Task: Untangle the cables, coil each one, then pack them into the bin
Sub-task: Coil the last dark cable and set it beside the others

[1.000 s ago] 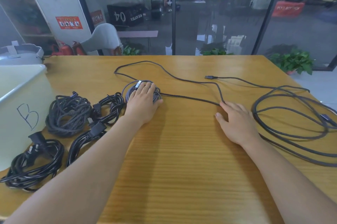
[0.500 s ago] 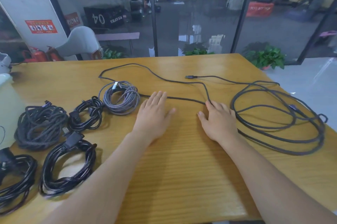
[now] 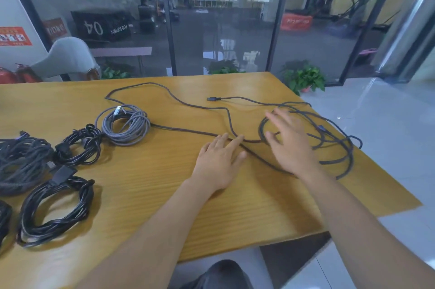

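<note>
Two hands over wooden table (image 3: 235,213). Left hand (image 3: 217,161) flat, fingers straight, tips resting on loose dark cable (image 3: 188,105) where strands cross. Right hand (image 3: 290,145) blurred, fingers spread wide, holding nothing, above cable's loose loops at right. Cable's long run stretches leftward from left fingertips, toward grey coil (image 3: 126,125); plug end (image 3: 213,99) beyond fingertips, pointing left. Black coils (image 3: 56,208) lie well left of both hands.
</note>
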### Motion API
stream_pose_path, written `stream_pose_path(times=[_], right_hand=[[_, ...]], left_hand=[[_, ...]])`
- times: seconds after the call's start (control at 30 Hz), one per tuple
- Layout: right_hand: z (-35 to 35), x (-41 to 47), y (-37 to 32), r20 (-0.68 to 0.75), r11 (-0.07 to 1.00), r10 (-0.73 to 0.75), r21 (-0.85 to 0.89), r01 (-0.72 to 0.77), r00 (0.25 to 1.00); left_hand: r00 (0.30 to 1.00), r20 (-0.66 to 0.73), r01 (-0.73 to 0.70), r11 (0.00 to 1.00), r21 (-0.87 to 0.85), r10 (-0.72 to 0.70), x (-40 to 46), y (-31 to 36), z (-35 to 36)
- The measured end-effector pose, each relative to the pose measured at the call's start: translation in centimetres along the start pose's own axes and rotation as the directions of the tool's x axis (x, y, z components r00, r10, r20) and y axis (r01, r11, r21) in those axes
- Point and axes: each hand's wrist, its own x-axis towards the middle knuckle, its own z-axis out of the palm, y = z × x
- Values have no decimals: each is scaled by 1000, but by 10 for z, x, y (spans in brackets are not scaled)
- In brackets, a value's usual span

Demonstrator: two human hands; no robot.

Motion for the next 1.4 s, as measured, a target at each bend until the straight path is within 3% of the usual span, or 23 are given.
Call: stream_pose_path(times=[0.07, 0.2, 0.37, 0.57, 0.73, 0.87, 0.97, 1.0, 1.07, 1.13, 1.17, 1.23, 1.3, 1.4], right_hand=[[-11, 3, 40, -82, 977, 108, -173, -121, 991], [-22, -6, 108, 102, 868, 418, -339, -363, 903], [-20, -14, 113, 132, 871, 431, -321, -373, 893], [-11, -29, 74, 207, 933, 355, -20, -358, 912], [8, -12, 41, 284, 910, 371, 79, -407, 884], [21, 3, 10, 338, 813, 341, 363, -456, 877], [26, 5, -7, 384, 669, 267, 586, -457, 884], [24, 5, -7, 364, 672, 217, 617, -409, 906], [13, 6, 2, 211, 841, 138, 491, -227, 968], [1, 11, 28, -24, 990, 60, 126, -57, 998], [-4, 14, 45, -78, 995, 74, -61, -79, 994], [-9, 16, 79, -29, 909, 285, -309, -280, 958], [-8, 12, 98, 137, 838, 473, -374, -396, 871], [-3, 4, 94, 236, 887, 424, -305, -348, 874]], left_hand=[[998, 54, 11, 1000, 15, -12, 3, 7, 2], [994, 105, 30, 999, 44, -35, 18, 13, 8], [991, 123, 50, 996, 76, -59, 48, 18, 12], [985, 142, 83, 992, 93, -96, 96, 23, 12], [993, 82, 78, 995, 58, -83, 114, 17, 10], [995, 4, -101, 990, -95, 102, 104, 27, 10], [985, 78, -154, 988, -18, 155, 98, 22, 14], [984, 99, -152, 988, 27, 149, 96, 18, 15], [986, 92, -147, 988, 57, 141, 92, 9, 13], [985, 66, -160, 986, 56, 157, 89, 3, 10], [985, 62, -164, 984, 66, 160, 88, 0, 7], [989, 59, -143, 986, 81, 139, 89, -9, 3], [995, 47, -87, 993, 79, 84, 91, -19, -3], [1000, -28, 10, 997, 75, -7, 92, -29, -9]])
